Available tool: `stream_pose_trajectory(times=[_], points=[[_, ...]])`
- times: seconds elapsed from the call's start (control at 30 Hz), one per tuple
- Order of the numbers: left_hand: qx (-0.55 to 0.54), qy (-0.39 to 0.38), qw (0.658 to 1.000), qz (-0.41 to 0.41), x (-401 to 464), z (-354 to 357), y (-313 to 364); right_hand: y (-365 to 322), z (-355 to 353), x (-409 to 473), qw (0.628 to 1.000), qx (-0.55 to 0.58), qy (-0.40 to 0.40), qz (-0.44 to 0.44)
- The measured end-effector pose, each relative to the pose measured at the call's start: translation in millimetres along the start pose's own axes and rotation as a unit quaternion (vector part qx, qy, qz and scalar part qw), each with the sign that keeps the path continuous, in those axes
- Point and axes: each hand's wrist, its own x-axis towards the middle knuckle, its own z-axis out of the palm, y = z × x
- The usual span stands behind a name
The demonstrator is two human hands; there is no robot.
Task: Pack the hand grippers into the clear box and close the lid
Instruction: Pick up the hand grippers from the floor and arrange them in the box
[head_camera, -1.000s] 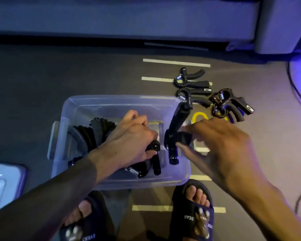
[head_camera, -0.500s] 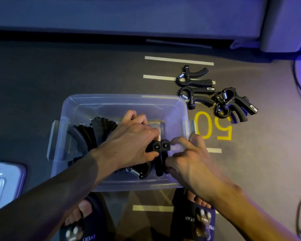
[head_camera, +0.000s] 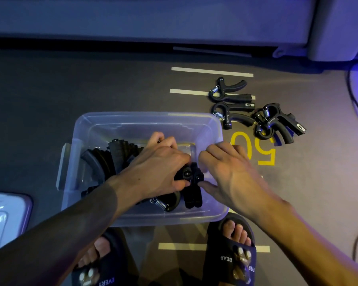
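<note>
The hand grippers (head_camera: 191, 183) I'm packing stand in the clear box (head_camera: 120, 122) on the floor; my left hand (head_camera: 153, 170) grips them, my right hand (head_camera: 225, 172) touches them with loosely bent fingers; four more grippers (head_camera: 254, 112) lie beyond the box's far right corner

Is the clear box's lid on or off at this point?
Off. The clear box is open-topped, with both hands reaching inside among the grippers; a pale lid-like piece lies on the floor at left.
</note>
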Motion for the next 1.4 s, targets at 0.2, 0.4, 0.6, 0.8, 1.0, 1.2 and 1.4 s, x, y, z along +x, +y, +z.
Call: stream_pose_trajectory(times=[0.2,0.4,0.6,0.8,1.0,1.2,1.4], points=[[-0.009,0.019,1.000,0.001,-3,4,-3,1,8,11,0.998,-0.025,-0.045,-0.028],[-0.024,0.025,0.999,0.013,-3,4,-3,13,-1,15,0.997,0.053,-0.049,-0.030],[-0.034,0.019,0.999,0.015,-3,3,-5,9,4,15,0.997,0.063,-0.046,-0.028],[-0.011,0.008,1.000,0.010,-4,1,-3,8,2,12,0.997,0.030,-0.057,-0.037],[-0.030,0.031,0.999,0.006,-6,-3,-3,10,1,9,0.997,0.034,-0.053,-0.044],[-0.048,0.040,0.998,0.021,-1,-1,-3,25,2,14,0.996,0.066,0.030,-0.055],[-0.064,0.053,0.996,0.028,4,-2,-5,49,-17,24,0.960,0.224,0.166,0.000]])
